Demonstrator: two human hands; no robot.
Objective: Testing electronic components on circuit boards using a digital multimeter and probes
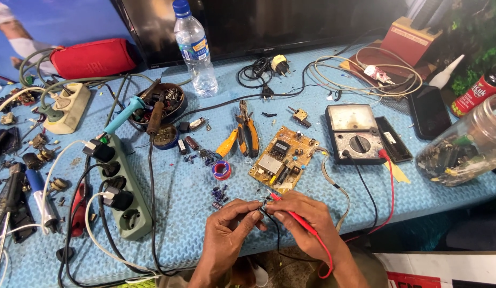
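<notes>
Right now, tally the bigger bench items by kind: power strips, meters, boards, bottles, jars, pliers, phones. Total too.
Power strips: 2, green and cream
Analog meters: 1
Circuit boards: 1
Water bottles: 1
Glass jars of parts: 1
Pliers: 1, orange-handled
Phones: 1, black
Total: 8

Small loose components are too many and too small to count.

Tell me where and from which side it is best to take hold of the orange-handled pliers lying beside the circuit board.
Grip the orange-handled pliers by the two handles, coming from above at the end nearer the person. The handles lie flat and slightly spread on the blue mat, while the metal jaws point away towards the monitor.
</notes>
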